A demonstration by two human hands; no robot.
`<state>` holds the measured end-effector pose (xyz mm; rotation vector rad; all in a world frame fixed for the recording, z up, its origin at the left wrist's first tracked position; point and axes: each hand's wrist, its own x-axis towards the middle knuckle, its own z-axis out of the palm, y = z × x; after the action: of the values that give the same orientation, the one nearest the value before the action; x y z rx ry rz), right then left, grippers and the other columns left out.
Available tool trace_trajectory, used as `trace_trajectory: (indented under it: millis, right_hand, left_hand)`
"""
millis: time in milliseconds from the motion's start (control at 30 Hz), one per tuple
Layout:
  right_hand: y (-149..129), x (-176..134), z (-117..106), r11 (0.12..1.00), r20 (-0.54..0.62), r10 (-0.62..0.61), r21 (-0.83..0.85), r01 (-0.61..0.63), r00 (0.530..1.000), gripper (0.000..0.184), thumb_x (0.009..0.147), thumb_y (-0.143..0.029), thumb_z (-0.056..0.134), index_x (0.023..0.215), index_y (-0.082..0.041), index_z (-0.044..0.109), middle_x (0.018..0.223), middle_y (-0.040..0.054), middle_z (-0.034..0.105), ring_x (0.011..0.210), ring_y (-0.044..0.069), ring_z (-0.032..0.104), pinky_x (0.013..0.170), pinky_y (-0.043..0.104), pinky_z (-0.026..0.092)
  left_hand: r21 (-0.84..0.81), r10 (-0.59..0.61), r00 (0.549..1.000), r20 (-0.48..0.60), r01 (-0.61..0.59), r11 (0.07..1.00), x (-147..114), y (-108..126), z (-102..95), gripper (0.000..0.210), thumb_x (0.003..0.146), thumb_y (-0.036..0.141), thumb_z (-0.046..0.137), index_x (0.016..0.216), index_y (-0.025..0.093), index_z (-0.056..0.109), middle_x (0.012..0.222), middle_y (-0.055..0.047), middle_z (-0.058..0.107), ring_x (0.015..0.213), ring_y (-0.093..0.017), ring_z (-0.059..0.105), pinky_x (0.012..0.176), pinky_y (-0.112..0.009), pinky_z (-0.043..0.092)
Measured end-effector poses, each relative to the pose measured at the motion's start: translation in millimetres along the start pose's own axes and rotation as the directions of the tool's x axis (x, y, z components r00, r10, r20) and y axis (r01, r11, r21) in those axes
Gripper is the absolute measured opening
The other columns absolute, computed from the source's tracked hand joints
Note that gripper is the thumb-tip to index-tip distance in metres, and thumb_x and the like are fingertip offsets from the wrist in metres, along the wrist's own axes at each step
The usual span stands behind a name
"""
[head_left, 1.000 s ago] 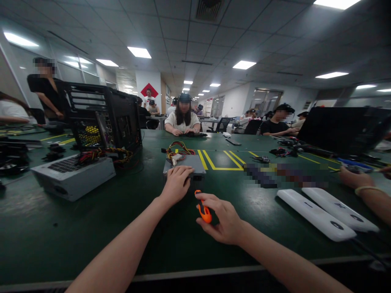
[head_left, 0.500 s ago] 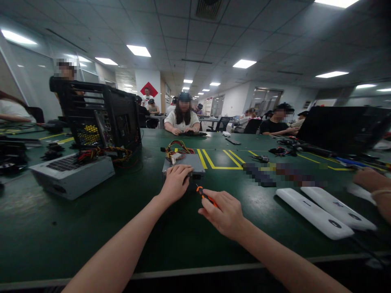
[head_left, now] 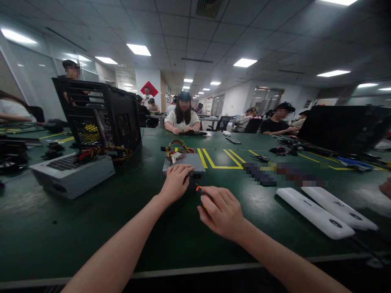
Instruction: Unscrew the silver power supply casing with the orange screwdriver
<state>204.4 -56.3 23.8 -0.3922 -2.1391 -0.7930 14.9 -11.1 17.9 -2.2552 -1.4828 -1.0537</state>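
Observation:
A grey computer power supply (head_left: 200, 160) sits on the green table, a bundle of coloured wires (head_left: 179, 148) on its far left side. My left hand (head_left: 176, 181) grips its near edge, fingers bent over the top and the thumb down at the front. In my right hand (head_left: 221, 207) is an orange and black screwdriver (head_left: 200, 189), its handle wrapped by the fingers. The thin shaft points up and left at the front of the power supply, near the socket. Whether the tip touches anything is too dark to tell.
To the left stand a black computer case (head_left: 104, 114) and a second power supply (head_left: 73, 175). Two white power banks (head_left: 314, 211) lie at the right, beyond them a black monitor-like panel (head_left: 342, 126). Across the table a person (head_left: 183, 118) handles a dark part.
My right hand has turned slightly around the screwdriver, so less of the orange handle shows. My left hand stays put. Another person's hand at the far right has mostly withdrawn from view.

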Motion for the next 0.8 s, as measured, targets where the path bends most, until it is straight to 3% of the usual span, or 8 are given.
trace_trajectory:
  millis: [133, 267, 467, 667, 800]
  right_hand:
    - [2.2, -2.8, 2.8, 1.0, -0.018, 0.015, 0.028, -0.014, 1.0, 0.023, 0.079, -0.013, 0.05, 0.101, -0.016, 0.044, 0.098, 0.0129, 0.06, 0.085, 0.019, 0.059, 0.07, 0.031, 0.049]
    - [7.9, -6.2, 3.5, 0.998, -0.003, 0.054, 0.03, -0.054, 0.999, 0.021, 0.081, -0.02, 0.053, 0.101, -0.017, 0.045, 0.095, 0.0099, 0.061, 0.081, 0.017, 0.059, 0.068, 0.03, 0.049]
    - [5.0, -8.8, 5.8, 0.996, 0.017, 0.055, 0.074, -0.056, 0.998, 0.024, 0.08, -0.011, 0.048, 0.103, -0.015, 0.044, 0.109, 0.0155, 0.054, 0.098, 0.02, 0.056, 0.076, 0.032, 0.049]
    - [10.8, -10.5, 7.3, 0.988, -0.005, 0.13, 0.086, -0.129, 0.991, 0.017, 0.083, -0.02, 0.053, 0.098, -0.017, 0.044, 0.099, 0.0097, 0.062, 0.082, 0.014, 0.061, 0.067, 0.024, 0.05]
    - [7.6, -9.9, 6.3, 0.993, 0.032, 0.094, 0.065, -0.095, 0.995, 0.015, 0.082, -0.015, 0.05, 0.097, -0.017, 0.045, 0.102, 0.0125, 0.059, 0.09, 0.017, 0.059, 0.071, 0.028, 0.05]
  left_hand:
    - [0.007, 0.009, 1.0, 0.004, -0.009, 1.0, 0.3, -0.6, 0.5, 0.034, 0.079, 0.014, 0.045, 0.111, 0.024, 0.052, 0.117, -0.002, 0.056, 0.108, -0.019, 0.044, 0.09, -0.037, 0.03]
    - [0.003, 0.007, 1.0, -0.003, -0.007, 1.0, -0.1, -0.9, 0.7, 0.036, 0.079, 0.013, 0.046, 0.112, 0.025, 0.052, 0.117, -0.001, 0.055, 0.109, -0.018, 0.044, 0.09, -0.036, 0.03]
    - [0.01, 0.01, 1.0, -0.004, -0.01, 1.0, -0.1, -0.9, 1.4, 0.035, 0.079, 0.013, 0.045, 0.111, 0.025, 0.052, 0.117, -0.002, 0.055, 0.109, -0.019, 0.045, 0.09, -0.037, 0.03]
    - [0.008, 0.008, 1.0, -0.01, -0.008, 1.0, -0.1, -1.4, 2.8, 0.035, 0.079, 0.013, 0.045, 0.111, 0.025, 0.052, 0.117, -0.001, 0.056, 0.109, -0.019, 0.045, 0.089, -0.037, 0.03]
    - [0.009, 0.009, 1.0, -0.012, -0.009, 1.0, 0.2, -1.2, 2.5, 0.035, 0.079, 0.014, 0.046, 0.111, 0.025, 0.052, 0.117, -0.001, 0.056, 0.108, -0.019, 0.045, 0.089, -0.037, 0.03]
